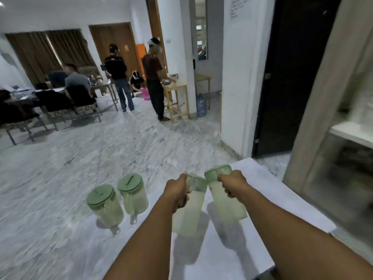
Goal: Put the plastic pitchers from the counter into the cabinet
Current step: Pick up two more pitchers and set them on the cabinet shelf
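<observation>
My left hand [178, 191] grips the handle of a clear plastic pitcher with a green lid [189, 211], held tilted above the white counter [222, 257]. My right hand [234, 185] grips a second, matching pitcher [226, 203] just to the right; their lids nearly touch. Two more green-lidded pitchers, one further left [105, 205] and one beside it [134, 195], stand upright at the counter's left edge. The cabinet [331, 138] is at the right, its shelf blurred.
A dark doorway [286, 77] opens beside the cabinet, past a white pillar [238, 77]. Beyond the counter lies a marble floor [101, 142]. Several people stand or sit near tables and chairs [50, 102] at the back left. A water bottle [201, 105] stands by a wooden table.
</observation>
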A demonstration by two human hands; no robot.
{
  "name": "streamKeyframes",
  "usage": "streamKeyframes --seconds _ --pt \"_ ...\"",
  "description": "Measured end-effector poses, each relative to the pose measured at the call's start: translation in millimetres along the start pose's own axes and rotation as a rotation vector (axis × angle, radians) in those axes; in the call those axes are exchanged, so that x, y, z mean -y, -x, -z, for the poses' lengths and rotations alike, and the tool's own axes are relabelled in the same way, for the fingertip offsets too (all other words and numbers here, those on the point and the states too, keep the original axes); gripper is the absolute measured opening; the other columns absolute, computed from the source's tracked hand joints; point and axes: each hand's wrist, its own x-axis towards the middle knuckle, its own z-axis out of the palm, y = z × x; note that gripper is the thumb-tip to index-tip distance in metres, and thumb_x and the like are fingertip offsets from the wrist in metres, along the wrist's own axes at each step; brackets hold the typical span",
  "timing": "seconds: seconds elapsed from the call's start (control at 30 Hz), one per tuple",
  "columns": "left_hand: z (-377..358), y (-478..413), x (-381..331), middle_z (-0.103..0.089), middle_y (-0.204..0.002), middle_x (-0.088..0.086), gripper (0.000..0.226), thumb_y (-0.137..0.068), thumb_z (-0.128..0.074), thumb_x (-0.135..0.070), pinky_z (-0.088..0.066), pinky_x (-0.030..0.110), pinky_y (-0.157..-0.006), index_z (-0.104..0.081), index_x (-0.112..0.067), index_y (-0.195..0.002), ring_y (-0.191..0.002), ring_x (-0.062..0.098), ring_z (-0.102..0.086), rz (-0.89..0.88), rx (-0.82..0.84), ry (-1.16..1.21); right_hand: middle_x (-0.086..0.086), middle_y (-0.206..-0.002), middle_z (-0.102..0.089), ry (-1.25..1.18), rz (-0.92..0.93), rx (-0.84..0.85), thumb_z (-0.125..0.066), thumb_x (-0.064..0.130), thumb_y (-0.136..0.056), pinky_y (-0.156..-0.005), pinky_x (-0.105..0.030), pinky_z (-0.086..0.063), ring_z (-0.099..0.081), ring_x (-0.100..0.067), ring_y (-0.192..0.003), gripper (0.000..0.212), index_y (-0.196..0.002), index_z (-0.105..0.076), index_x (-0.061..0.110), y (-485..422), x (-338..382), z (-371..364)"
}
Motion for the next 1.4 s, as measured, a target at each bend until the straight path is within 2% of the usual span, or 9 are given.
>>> streamKeyframes --seconds 0.27,0.4,0.67,0.77,0.93,1.1,1.17,1.23,1.4 --pt "-94 177 -14 -0.062 -0.081 0.011 0.047 -0.098 -0.049 -0.049 -0.038 0.018 -0.039 -0.055 -0.009 -0.123 -0.054 0.019 -0.047 -0.181 0.391 -0.138 -0.009 -0.062 -0.047 -0.011 0.084 -0.271 -0.060 0.014 -0.082 -0.042 -0.022 -0.030 -0.040 -0.019 -0.045 0.011 -0.080 -0.050 0.010 188 -28 189" --pt "-184 276 -33 -0.059 -0.065 0.006 0.045 -0.100 -0.046 -0.051 -0.035 0.022 -0.048 -0.060 -0.011 -0.115 -0.050 0.018 -0.046 -0.276 0.680 -0.259 -0.009 -0.064 -0.045 -0.012 0.064 -0.456 -0.061 0.013 -0.085 -0.041 -0.020 -0.028 -0.037 -0.017 -0.041 0.013 -0.083 -0.048 0.010 298 -49 319" --pt "-383 475 -25 -0.058 -0.059 0.002 0.044 -0.100 -0.042 -0.057 -0.039 0.018 -0.042 -0.057 -0.016 -0.099 -0.043 0.014 -0.051 -0.316 1.218 -0.375 -0.002 -0.060 -0.036 -0.016 -0.099 -0.799 -0.054 0.019 -0.093 -0.043 -0.019 -0.025 -0.032 -0.014 -0.045 0.016 -0.079 -0.047 0.015 509 -115 522" --pt "-450 537 -12 -0.058 -0.064 0.003 0.050 -0.102 -0.034 -0.058 -0.038 0.025 -0.051 -0.057 -0.013 -0.104 -0.049 0.016 -0.053 -0.346 1.373 -0.324 -0.005 -0.058 -0.040 -0.034 -0.102 -1.010 -0.061 0.015 -0.088 -0.041 -0.020 -0.030 -0.036 -0.016 -0.042 0.013 -0.080 -0.051 0.012 565 -137 584" --pt "-570 588 -3 -0.060 -0.080 0.004 0.053 -0.106 -0.030 -0.048 -0.041 0.030 -0.063 -0.053 -0.008 -0.133 -0.063 0.017 -0.059 -0.499 1.321 -0.273 -0.006 -0.055 -0.045 -0.178 0.016 -1.270 -0.066 0.019 -0.085 -0.041 -0.018 -0.034 -0.042 -0.017 -0.038 0.019 -0.075 -0.051 0.014 566 -167 680" --pt "-699 571 -16 -0.069 -0.093 0.003 0.041 -0.105 -0.036 -0.044 -0.041 0.034 -0.072 -0.063 -0.014 -0.116 -0.077 0.018 -0.062 -0.636 1.142 -0.218 -0.004 -0.062 -0.055 -0.329 0.144 -1.318 -0.066 0.023 -0.088 -0.046 -0.022 -0.034 -0.052 -0.014 -0.045 0.016 -0.079 -0.055 0.015 474 -207 772" --pt "-743 557 -20 -0.068 -0.086 0.002 0.032 -0.104 -0.042 -0.035 -0.041 0.031 -0.065 -0.065 -0.015 -0.106 -0.074 0.019 -0.062 -0.591 1.088 -0.239 -0.003 -0.067 -0.059 -0.377 0.137 -1.308 -0.066 0.024 -0.087 -0.048 -0.024 -0.036 -0.056 -0.016 -0.052 0.013 -0.093 -0.060 0.015 431 -226 803" --pt "-776 544 -24 -0.067 -0.083 0.003 0.024 -0.102 -0.045 -0.027 -0.038 0.027 -0.058 -0.065 -0.016 -0.096 -0.072 0.019 -0.059 -0.543 1.074 -0.246 -0.002 -0.068 -0.061 -0.419 0.136 -1.257 -0.067 0.024 -0.088 -0.047 -0.024 -0.037 -0.057 -0.016 -0.052 0.027 -0.113 -0.060 0.015 397 -238 829" --pt "-839 513 -31 -0.066 -0.093 0.007 0.018 -0.096 -0.047 -0.025 -0.038 0.035 -0.071 -0.063 -0.019 -0.090 -0.083 0.024 -0.057 -0.515 1.040 -0.310 -0.005 -0.073 -0.057 -0.518 0.143 -1.108 -0.065 0.013 -0.092 -0.044 -0.019 -0.038 -0.055 -0.014 -0.054 0.037 -0.125 -0.052 0.004 336 -258 878"
